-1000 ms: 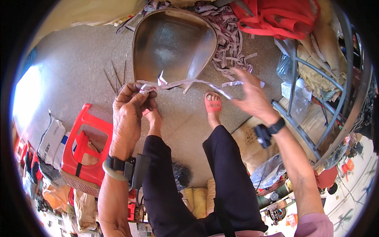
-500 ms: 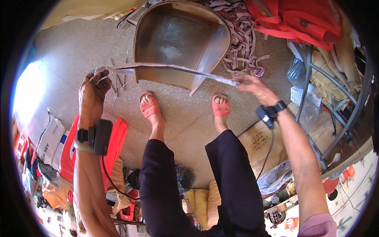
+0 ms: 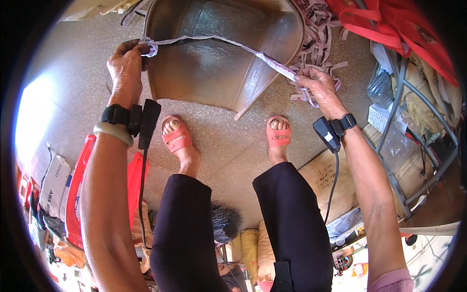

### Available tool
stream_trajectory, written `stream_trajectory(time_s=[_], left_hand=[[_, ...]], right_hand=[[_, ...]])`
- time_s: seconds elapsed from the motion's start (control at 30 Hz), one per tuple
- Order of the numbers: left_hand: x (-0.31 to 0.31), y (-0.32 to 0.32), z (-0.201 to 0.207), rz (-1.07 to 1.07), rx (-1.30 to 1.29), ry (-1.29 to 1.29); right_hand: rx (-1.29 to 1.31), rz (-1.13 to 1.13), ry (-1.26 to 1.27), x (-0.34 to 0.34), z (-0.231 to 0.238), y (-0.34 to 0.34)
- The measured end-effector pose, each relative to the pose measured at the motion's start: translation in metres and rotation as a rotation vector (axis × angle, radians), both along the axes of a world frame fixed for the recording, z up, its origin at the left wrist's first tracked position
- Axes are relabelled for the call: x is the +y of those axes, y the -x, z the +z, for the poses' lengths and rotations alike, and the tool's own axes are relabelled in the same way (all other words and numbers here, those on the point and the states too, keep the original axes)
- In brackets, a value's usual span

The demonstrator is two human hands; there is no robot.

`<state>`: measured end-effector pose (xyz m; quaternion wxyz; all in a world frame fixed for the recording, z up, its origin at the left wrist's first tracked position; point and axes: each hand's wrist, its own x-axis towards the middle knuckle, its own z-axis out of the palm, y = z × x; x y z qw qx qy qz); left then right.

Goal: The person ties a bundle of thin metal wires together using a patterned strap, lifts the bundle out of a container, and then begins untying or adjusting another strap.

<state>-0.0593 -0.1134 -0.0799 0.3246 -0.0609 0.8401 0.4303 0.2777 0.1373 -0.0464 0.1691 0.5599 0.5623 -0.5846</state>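
A long pale fabric strip [image 3: 219, 41] is stretched taut between my two hands, above a big metal scoop-shaped pan [image 3: 214, 73] on the floor. My left hand [image 3: 126, 61] pinches the strip's left end, near the pan's left rim. My right hand [image 3: 316, 82] grips the other end beside the pan's right rim, close to a heap of similar strips [image 3: 321, 29]. Both wrists carry black strapped devices. My feet in pink sandals [image 3: 177, 136] stand just below the pan.
A red plastic stool [image 3: 78, 194] stands at my left. Red cloth [image 3: 389, 24] and a metal rack [image 3: 413, 112] with bags fill the right side. A brown cardboard box [image 3: 331, 175] lies by my right foot. Speckled concrete floor lies around the pan.
My hands have drawn apart, the left going left and up, pulling the strip out long and taut. The view has tilted toward the pan.
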Motion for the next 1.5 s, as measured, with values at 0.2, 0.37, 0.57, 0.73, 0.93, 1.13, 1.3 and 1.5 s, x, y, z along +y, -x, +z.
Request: stream_trajectory(time_s=[0.2,0.37,0.57,0.73,0.93,1.13,1.3,1.5], left_hand=[[0.003,0.004,-0.002,0.008,-0.013,-0.054],[0.002,0.007,0.000,0.006,-0.018,-0.065],[0.005,0.008,0.002,0.017,-0.011,-0.055],[0.007,0.003,0.004,0.060,-0.015,-0.106],[0.007,0.004,0.004,0.063,-0.046,-0.161],[-0.021,0.003,0.011,-0.016,-0.053,-0.176],[-0.161,0.005,-0.020,0.112,0.049,0.217],[-0.293,-0.038,-0.049,-0.205,0.208,0.583]], right_hand=[[-0.008,-0.017,0.067,-0.010,-0.011,-0.009],[0.014,0.091,0.049,-0.017,-0.003,-0.003],[0.028,0.055,0.119,-0.013,0.001,-0.003],[0.000,0.054,0.119,-0.008,0.011,0.001],[-0.029,0.088,0.121,0.011,0.003,0.003],[-0.022,0.346,-0.282,0.028,-0.024,-0.014],[-0.020,0.286,-0.461,0.018,-0.008,-0.037],[-0.054,0.404,-0.324,-0.054,0.042,-0.028]])
